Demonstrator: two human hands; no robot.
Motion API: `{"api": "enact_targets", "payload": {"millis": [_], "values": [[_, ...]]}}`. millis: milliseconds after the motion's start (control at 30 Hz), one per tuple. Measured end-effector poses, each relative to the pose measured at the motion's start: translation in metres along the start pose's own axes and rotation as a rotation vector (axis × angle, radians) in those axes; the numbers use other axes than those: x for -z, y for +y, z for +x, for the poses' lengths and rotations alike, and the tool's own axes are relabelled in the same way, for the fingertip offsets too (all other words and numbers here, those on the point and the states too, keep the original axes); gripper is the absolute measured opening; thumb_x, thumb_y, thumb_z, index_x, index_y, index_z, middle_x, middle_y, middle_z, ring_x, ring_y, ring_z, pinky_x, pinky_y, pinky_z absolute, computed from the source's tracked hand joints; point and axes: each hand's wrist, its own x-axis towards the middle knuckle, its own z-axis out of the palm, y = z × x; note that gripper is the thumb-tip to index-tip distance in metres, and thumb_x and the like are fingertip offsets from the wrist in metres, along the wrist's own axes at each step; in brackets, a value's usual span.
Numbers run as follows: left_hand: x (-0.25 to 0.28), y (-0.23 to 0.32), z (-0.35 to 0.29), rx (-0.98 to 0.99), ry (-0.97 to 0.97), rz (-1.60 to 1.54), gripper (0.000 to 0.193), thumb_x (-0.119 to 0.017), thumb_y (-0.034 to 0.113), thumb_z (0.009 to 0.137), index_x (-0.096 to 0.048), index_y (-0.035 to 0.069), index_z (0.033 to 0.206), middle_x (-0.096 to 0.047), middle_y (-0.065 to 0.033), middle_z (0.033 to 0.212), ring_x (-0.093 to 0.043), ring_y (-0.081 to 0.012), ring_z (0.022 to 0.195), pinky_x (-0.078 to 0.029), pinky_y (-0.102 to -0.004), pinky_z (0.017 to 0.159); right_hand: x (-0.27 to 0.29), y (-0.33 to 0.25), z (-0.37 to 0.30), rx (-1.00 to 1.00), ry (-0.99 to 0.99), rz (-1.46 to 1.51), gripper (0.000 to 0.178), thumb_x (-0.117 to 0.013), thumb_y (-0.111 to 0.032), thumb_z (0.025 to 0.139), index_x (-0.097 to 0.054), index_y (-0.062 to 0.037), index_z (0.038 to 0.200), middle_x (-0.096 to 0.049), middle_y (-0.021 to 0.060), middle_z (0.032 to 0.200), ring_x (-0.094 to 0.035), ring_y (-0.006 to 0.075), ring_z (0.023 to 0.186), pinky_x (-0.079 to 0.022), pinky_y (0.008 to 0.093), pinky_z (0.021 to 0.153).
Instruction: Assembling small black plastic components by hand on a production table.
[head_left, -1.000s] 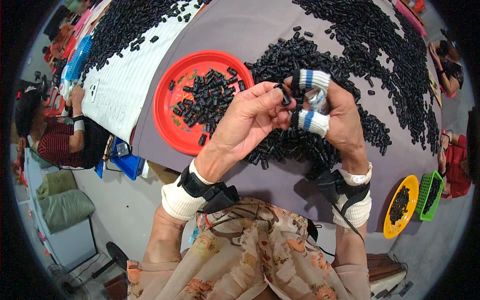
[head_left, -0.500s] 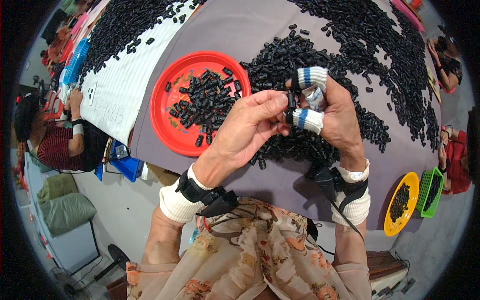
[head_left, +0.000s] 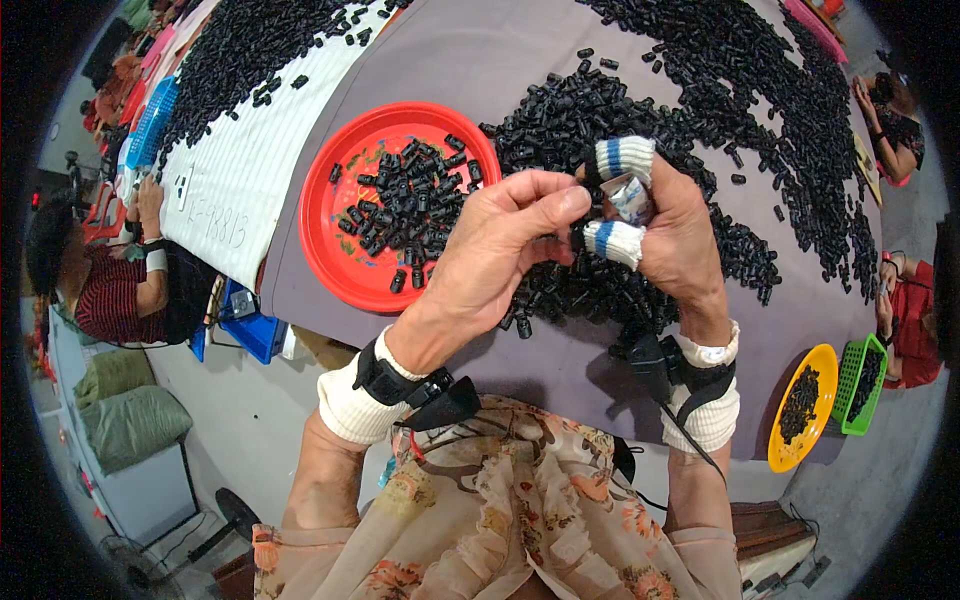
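My left hand (head_left: 490, 245) is closed, its thumb pressed over curled fingers; anything between them is hidden. Close beside it, my right hand (head_left: 680, 225) curls round a small crumpled white-and-blue piece (head_left: 630, 200), perhaps wrapping. White knitted finger covers (head_left: 625, 157) with blue stripes and dark ends sit on its thumb and a finger. Both hands are above a heap of small black cylindrical plastic parts (head_left: 560, 130). Left of my hands stands a round red tray (head_left: 318, 215) with many of the same parts in it.
More black parts (head_left: 700, 50) spread over the grey table cover (head_left: 480, 60). At the right edge are a yellow plate (head_left: 827, 370) and a green basket (head_left: 856, 424). A person in a striped top (head_left: 120, 295) works at the left; others sit at the right.
The small black cylindrical part that stood between my fingertips no longer shows. My left thumb has shifted slightly, and the white-and-blue piece in my right hand has turned a little.
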Motion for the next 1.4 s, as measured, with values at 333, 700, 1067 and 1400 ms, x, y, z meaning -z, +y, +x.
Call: {"api": "enact_targets", "payload": {"millis": [333,700,1067,1400], "values": [[0.006,0.003,0.006,-0.041,-0.097,-0.285,0.024,-0.054,0.012,0.086,-0.054,-0.002,0.106,-0.059,-0.0062,0.087,-0.055,-0.0115,0.070,-0.047,-0.0266,0.067,0.009,-0.005,0.002,-0.075,0.033,-0.064,0.042,-0.076,-0.014,0.065,-0.053,-0.0026,0.098,-0.054,-0.0007,0.073,-0.046,0.0061,0.063,-0.041,0.0216,0.056],[0.018,-0.001,0.008,-0.054,-0.262,-0.407,0.031,-0.054,0.013,0.086,-0.049,-0.002,0.112,-0.058,-0.0102,0.098,-0.056,-0.0170,0.088,-0.046,-0.0298,0.080,0.001,-0.012,0.013,-0.069,-0.125,-0.135,0.038,-0.076,-0.028,0.062,-0.056,-0.0002,0.078,-0.055,0.0060,0.063,-0.049,0.0142,0.055,-0.041,0.0287,0.053],[0.010,0.002,0.006,-0.024,-0.225,-0.365,0.025,-0.052,0.012,0.087,-0.051,0.000,0.109,-0.058,-0.0076,0.098,-0.056,-0.0154,0.086,-0.047,-0.0335,0.079,0.003,-0.012,0.015,-0.056,-0.181,-0.170,0.040,-0.073,-0.032,0.062,-0.054,0.0002,0.075,-0.053,0.0097,0.060,-0.049,0.0192,0.051,-0.040,0.0319,0.052],[0.008,-0.001,0.007,-0.044,-0.159,-0.319,0.025,-0.052,0.012,0.087,-0.052,-0.002,0.108,-0.058,-0.0075,0.097,-0.056,-0.0137,0.086,-0.048,-0.0295,0.077,0.003,-0.008,0.013,-0.046,-0.204,-0.205,0.040,-0.070,-0.035,0.067,-0.052,0.0004,0.074,-0.050,0.0120,0.058,-0.047,0.0243,0.049,-0.040,0.0335,0.051]]}}
